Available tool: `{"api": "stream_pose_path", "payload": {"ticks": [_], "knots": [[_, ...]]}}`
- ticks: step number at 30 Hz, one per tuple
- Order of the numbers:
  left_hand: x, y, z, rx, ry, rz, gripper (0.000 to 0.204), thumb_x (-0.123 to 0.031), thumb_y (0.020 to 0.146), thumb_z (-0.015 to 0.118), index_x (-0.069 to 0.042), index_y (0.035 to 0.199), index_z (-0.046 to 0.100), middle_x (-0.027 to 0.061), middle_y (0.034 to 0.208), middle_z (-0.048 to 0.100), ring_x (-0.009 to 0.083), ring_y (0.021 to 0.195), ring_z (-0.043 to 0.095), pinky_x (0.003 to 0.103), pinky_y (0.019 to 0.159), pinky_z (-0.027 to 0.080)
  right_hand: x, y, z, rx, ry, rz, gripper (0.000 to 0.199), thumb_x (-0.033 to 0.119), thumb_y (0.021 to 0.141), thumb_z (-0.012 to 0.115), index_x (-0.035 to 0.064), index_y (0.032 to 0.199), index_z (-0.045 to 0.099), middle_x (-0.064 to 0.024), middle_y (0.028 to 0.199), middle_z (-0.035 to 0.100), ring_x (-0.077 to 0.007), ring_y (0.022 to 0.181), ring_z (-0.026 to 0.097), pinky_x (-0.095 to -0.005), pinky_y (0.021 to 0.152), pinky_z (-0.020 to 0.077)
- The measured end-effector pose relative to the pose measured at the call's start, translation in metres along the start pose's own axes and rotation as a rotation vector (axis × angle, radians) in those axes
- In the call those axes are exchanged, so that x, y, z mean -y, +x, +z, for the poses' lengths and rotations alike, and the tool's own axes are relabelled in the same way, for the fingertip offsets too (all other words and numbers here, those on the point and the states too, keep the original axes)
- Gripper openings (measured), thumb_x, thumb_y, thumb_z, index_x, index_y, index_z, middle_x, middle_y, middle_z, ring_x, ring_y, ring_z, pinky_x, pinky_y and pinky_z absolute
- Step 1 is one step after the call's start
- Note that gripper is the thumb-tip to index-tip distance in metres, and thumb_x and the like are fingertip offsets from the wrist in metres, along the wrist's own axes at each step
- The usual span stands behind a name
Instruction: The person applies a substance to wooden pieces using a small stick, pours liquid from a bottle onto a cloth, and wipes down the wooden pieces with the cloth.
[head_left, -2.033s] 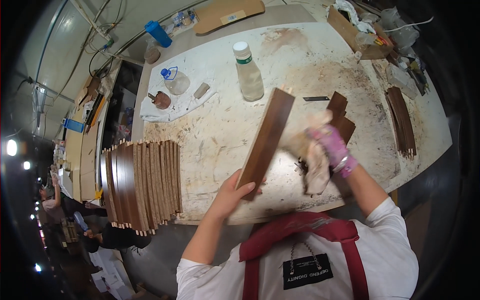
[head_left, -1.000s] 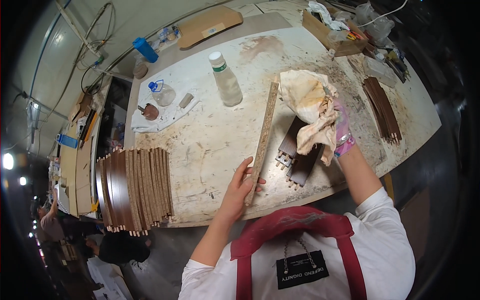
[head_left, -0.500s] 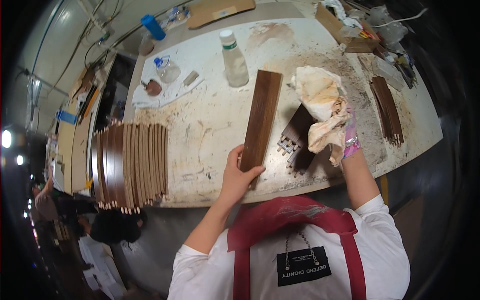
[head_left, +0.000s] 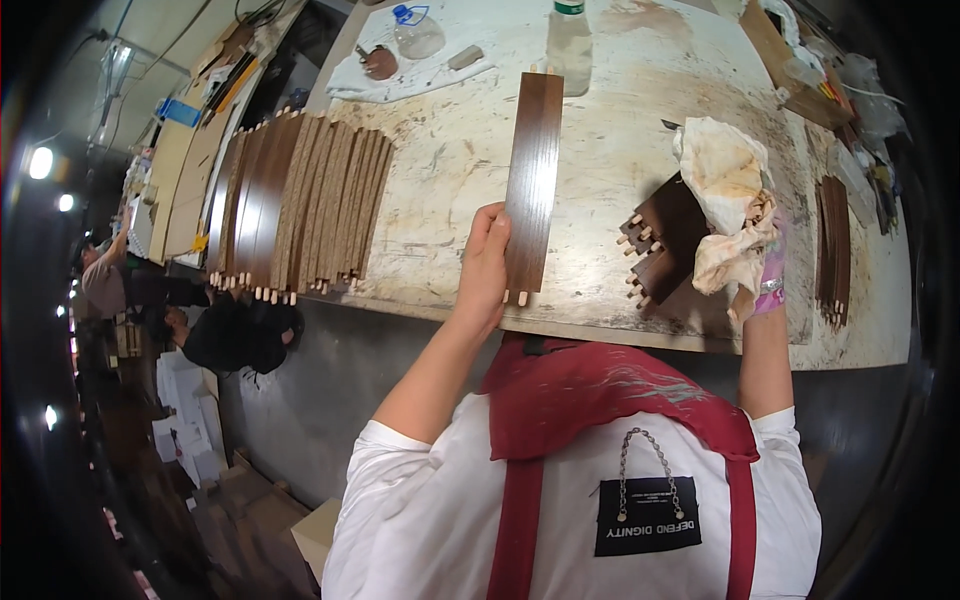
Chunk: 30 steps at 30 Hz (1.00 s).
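Observation:
My left hand [head_left: 486, 262] is closed on the left edge of a dark brown wooden slat [head_left: 533, 180], near its lower end. Light wooden dowels stick out of both ends of the slat, and its face catches the light. In my right hand [head_left: 771, 265], which wears a pink-purple covering, is a crumpled, stained cream cloth [head_left: 726, 165] that hides most of the fingers. Beneath and beside the cloth lies a small stack of dark slats [head_left: 667, 272] with dowel ends pointing left.
A long row of doweled slats [head_left: 290, 205] stands at the table's left; more slats [head_left: 832, 250] lie at the right. Behind are a clear bottle [head_left: 570, 50], a blue-topped jug [head_left: 418, 38] on a white cloth [head_left: 400, 88], and a cardboard box [head_left: 790, 75]. Other people [head_left: 105, 275] are at far left.
The view has swung left and down. The slat has turned in my left hand, now showing a shiny face and dowels at both ends. My right hand still holds the cloth by the stack.

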<state>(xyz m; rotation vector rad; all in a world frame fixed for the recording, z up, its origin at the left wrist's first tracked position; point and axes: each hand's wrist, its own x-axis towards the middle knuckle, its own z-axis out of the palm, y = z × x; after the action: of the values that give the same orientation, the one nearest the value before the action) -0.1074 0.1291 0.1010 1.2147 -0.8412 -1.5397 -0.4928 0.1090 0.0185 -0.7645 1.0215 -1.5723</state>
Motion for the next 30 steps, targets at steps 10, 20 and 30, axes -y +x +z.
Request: {"api": "stream_pose_path", "payload": {"ticks": [10, 20, 30], "knots": [[-0.008, -0.016, -0.036, -0.255, 0.024, 0.223, 0.029, -0.027, 0.097, 0.044, -0.003, 0.112, 0.051, 0.0023, 0.103, 0.053, 0.0108, 0.097, 0.047, 0.026, 0.087, 0.039, -0.024, 0.035, -0.017, 0.118, -0.988, -0.255, 0.061, 0.027, 0.082, 0.060, -0.0007, 0.132, 0.036, -0.0104, 0.125, 0.047, -0.0205, 0.111, 0.049, -0.0294, 0.094, 0.0418], [-0.149, -0.081, -0.154, -0.310, 0.218, 0.392, 0.059, -0.013, 0.083, 0.064, -0.005, 0.135, 0.037, 0.0086, 0.121, 0.053, 0.0144, 0.100, 0.054, 0.027, 0.083, 0.046, -0.046, 0.045, -0.011, 0.184, -0.095, -0.040, 0.031, 0.024, 0.096, 0.043, 0.0018, 0.112, 0.057, -0.0014, 0.101, 0.059, -0.0107, 0.085, 0.057, -0.0234, 0.076, 0.0468], [-0.217, -0.023, -0.264, -0.510, 0.928, 0.148, 0.076, -0.035, 0.075, 0.072, 0.007, 0.131, 0.041, 0.0187, 0.114, 0.058, 0.0213, 0.098, 0.058, 0.029, 0.086, 0.045, -0.016, 0.016, 0.113, 0.335, 0.326, 0.312, 0.042, 0.031, 0.094, 0.045, 0.0012, 0.123, 0.051, -0.0111, 0.120, 0.057, -0.0234, 0.106, 0.057, -0.0343, 0.093, 0.0457]]}}
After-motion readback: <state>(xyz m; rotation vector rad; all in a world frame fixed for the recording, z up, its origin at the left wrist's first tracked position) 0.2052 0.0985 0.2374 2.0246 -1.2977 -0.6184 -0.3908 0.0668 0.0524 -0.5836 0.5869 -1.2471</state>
